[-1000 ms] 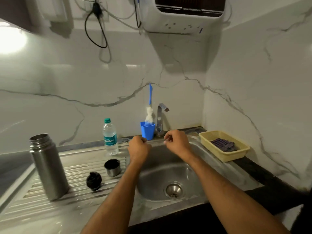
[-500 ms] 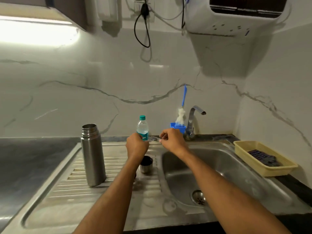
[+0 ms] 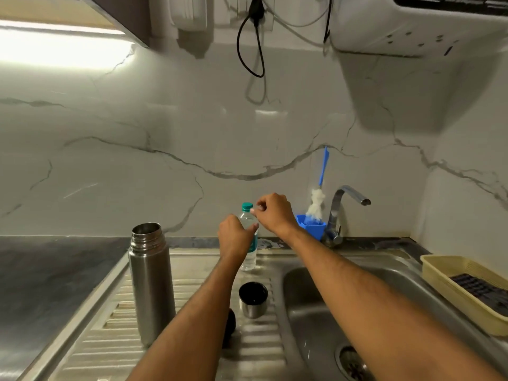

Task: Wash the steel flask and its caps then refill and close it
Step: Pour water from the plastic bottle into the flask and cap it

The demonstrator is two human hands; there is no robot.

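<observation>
Refill step, judged. My left hand (image 3: pixel 236 237) grips the water bottle (image 3: pixel 248 243) at its shoulder, standing on the drainboard (image 3: pixel 104 347). My right hand (image 3: pixel 275 213) hovers just beside the green cap (image 3: pixel 246 206), fingers curled, grip holding nothing. Steel flask (image 3: pixel 151 281) stands open, left. Advice: steady the bottle low, pinch cap squarely, twist without squeezing.

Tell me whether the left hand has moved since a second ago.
Yes. The left hand has gone left, from the sink rim in front of the blue cup to the water bottle, which it now grips.
</observation>
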